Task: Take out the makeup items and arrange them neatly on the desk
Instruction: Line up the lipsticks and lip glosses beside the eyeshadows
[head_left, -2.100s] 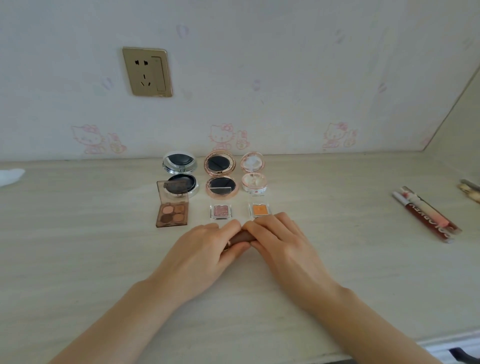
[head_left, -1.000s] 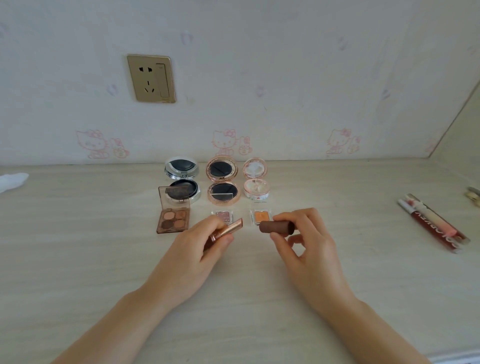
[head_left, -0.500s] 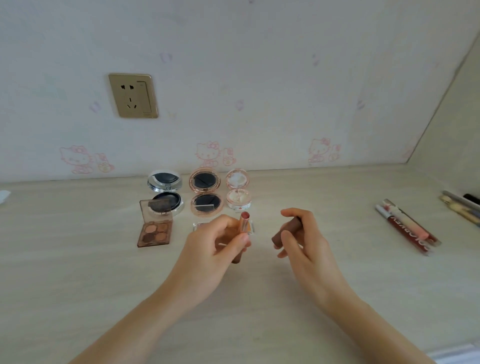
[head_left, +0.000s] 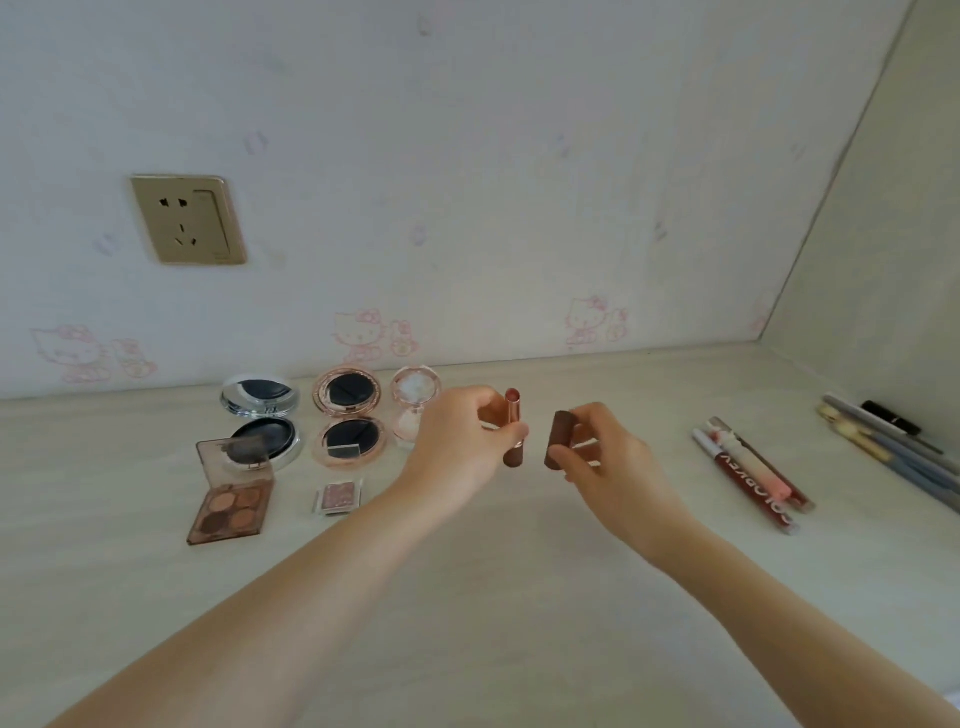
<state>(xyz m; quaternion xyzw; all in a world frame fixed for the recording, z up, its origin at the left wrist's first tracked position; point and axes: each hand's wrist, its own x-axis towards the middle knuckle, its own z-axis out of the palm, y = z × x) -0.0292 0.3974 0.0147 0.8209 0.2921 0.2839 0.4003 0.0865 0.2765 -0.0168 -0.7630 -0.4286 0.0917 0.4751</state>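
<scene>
- Above the counter's (head_left: 519, 597) middle: left hand (head_left: 462, 447) pinches an uncapped rose-gold lipstick tube with brown base (head_left: 513, 434), held upright.
- Just beside it: right hand (head_left: 608, 462) pinches the brown cylindrical lipstick cap (head_left: 558, 439).
- Back edge, left of the hands: three open round compacts (head_left: 347, 415), a brown four-pan eyeshadow palette (head_left: 232, 504), a small square glitter eyeshadow pan (head_left: 338, 496).
- Right edge: red and pink lip-gloss tubes (head_left: 753, 475).
</scene>
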